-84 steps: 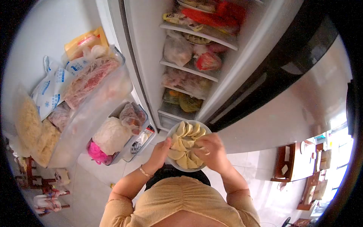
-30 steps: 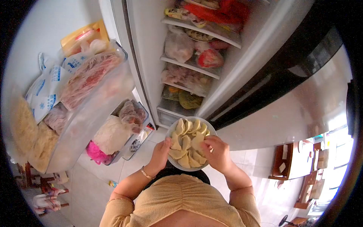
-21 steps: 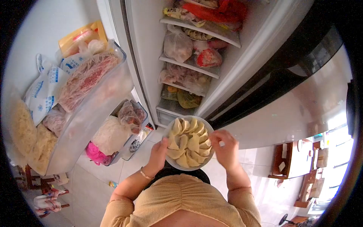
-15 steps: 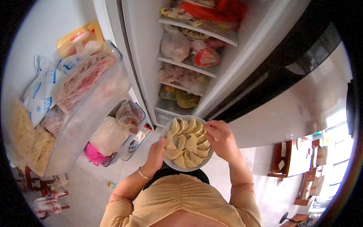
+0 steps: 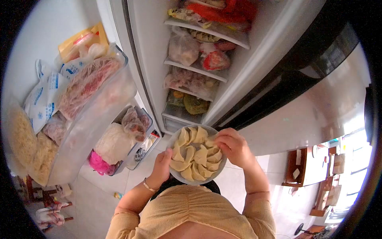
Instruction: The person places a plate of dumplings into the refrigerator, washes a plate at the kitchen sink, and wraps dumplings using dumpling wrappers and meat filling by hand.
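A round, pale plate [image 5: 171, 142] holds several pale, uncooked dumplings [image 5: 193, 154], set in a ring with more in the middle. It is held in front of my body, below the open freezer. My left hand [image 5: 162, 165] is closed on the plate's left rim, with the thumb on top and a bracelet on the wrist. My right hand [image 5: 232, 147] is closed at the upper right rim. Its fingertips reach over the edge beside a dumpling, and whether they also touch it is hidden.
Ahead, the open freezer [image 5: 195, 71] has shelves of bagged food. To the left, a clear drawer [image 5: 95, 119] carries wrapped meat and ice packs; a lower bin [image 5: 119, 169] stands on the floor with bags. The fridge door [image 5: 294, 119] spans the right, with wooden furniture [image 5: 306, 167] beyond.
The plate has shifted slightly toward my body and to the right, with both hands staying on it. My right fingers now reach a little further over the rim.
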A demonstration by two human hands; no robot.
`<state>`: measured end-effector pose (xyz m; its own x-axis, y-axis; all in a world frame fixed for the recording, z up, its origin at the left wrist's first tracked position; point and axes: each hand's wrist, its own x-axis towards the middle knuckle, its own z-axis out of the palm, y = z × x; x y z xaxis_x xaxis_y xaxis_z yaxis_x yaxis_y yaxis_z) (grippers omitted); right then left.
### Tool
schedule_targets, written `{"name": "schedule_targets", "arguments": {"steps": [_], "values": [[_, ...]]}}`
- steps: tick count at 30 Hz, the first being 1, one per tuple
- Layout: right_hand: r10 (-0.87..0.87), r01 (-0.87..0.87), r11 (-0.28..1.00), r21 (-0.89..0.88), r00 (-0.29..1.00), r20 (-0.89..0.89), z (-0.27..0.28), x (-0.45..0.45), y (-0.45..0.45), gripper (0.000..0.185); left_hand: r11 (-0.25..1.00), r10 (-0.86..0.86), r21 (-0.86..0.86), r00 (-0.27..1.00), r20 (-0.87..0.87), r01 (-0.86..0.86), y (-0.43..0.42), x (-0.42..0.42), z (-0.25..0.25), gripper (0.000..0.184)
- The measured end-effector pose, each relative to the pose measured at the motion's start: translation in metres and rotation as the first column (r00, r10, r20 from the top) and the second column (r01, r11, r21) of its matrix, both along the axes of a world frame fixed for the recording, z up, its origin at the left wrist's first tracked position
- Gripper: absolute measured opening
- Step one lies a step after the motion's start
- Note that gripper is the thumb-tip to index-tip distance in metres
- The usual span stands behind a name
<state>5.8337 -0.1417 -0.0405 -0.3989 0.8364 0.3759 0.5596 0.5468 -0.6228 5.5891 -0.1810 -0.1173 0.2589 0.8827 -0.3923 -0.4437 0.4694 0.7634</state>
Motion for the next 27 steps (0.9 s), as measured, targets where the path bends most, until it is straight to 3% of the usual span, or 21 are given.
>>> {"name": "schedule_targets", "arguments": {"steps": [4,7,13,16,19,22,27], "values": [[-0.148,0.132,0.987,-0.091,0.968,-0.203,-0.001,-0.004,-0.003,0.006,1.0,-0.006,0.021,1.0,-0.028,0.006,0.001,0.0,0.0,0.051],[-0.167,0.132,0.979,-0.154,0.956,-0.242,0.0,-0.003,-0.005,0.006,1.0,0.008,0.017,1.0,0.002,-0.008,0.002,0.003,0.005,0.052],[-0.4,0.043,0.792,-0.609,0.791,-0.464,-0.016,0.007,-0.004,0.006,0.998,-0.03,0.045,0.998,-0.061,0.032,0.002,0.003,0.002,0.053],[-0.435,0.054,0.792,-0.608,0.749,-0.5,-0.018,0.006,-0.005,0.005,0.999,-0.021,0.045,0.997,-0.074,0.024,0.002,0.004,0.002,0.051],[-0.461,0.226,0.807,-0.545,0.819,-0.342,-0.022,-0.001,-0.007,0.007,0.999,-0.031,0.029,0.996,-0.084,0.034,0.001,0.002,-0.003,0.05],[-0.393,0.301,0.883,-0.361,0.894,-0.216,-0.028,-0.004,-0.005,0.006,0.999,-0.003,0.046,0.998,-0.06,0.006,0.001,0.007,-0.002,0.05],[-0.461,0.439,0.875,-0.207,0.884,-0.075,0.001,-0.016,-0.007,0.01,0.997,-0.007,0.078,0.995,-0.103,0.015,0.0,0.006,0.002,0.051]]}}
